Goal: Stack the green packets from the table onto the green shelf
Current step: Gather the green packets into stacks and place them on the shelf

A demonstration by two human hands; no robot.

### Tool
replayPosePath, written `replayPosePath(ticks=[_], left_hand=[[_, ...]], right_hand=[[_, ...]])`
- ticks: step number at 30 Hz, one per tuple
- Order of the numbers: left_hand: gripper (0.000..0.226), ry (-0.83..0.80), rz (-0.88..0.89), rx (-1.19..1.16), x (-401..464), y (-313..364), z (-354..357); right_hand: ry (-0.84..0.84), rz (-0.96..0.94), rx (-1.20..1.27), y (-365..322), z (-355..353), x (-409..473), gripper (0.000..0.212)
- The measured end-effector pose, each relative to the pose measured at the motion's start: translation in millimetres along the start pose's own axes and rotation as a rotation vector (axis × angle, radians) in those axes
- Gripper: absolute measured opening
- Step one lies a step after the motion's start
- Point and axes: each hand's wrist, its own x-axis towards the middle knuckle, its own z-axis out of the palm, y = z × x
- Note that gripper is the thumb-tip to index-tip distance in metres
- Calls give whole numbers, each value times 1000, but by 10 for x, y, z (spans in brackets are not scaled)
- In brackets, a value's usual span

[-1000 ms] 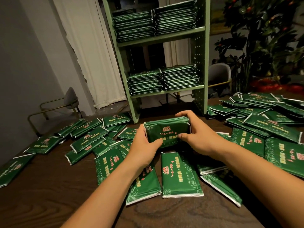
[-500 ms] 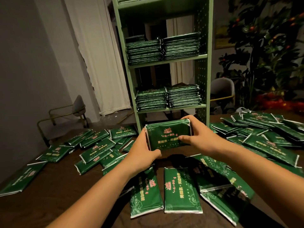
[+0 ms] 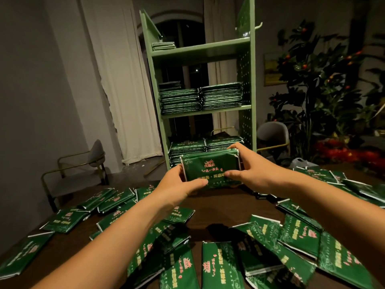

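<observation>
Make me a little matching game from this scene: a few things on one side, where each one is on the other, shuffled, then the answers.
Things
1. bundle of packets
2. small low pile
3. two tall stacks side by side
4. loose packets

Places
A. scattered flat on the dark table
B. middle level of the green shelf
C. gripped between the left hand and right hand, above the table
D. top level of the shelf, at its left end

Pairs: 1-C, 2-D, 3-B, 4-A
</observation>
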Motion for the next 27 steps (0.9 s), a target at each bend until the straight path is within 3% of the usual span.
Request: replayPosePath(ticks=[9, 10, 12, 13, 17, 21, 27], left_hand=[[26, -99, 119, 72, 59, 504, -159], [27, -103, 137, 83, 69, 572, -186], [31, -105, 161, 112, 103, 681, -240], [33, -108, 170, 130, 112, 731, -261], [38, -116, 206, 134, 161, 910, -334], [32, -119, 199, 25, 256, 1024, -338], [8, 2, 87, -472, 380, 1216, -204]], right_hand=[[34, -2, 90, -273, -360, 14, 33], [37, -6, 82, -339, -404, 6, 41], [42, 3, 72, -399, -502, 23, 82], [33, 10, 83, -393, -549, 46, 93], [18, -21, 154, -557, -684, 58, 34], [93, -38, 164, -670, -769, 106, 26], [99, -22, 420, -786, -773, 182, 26]])
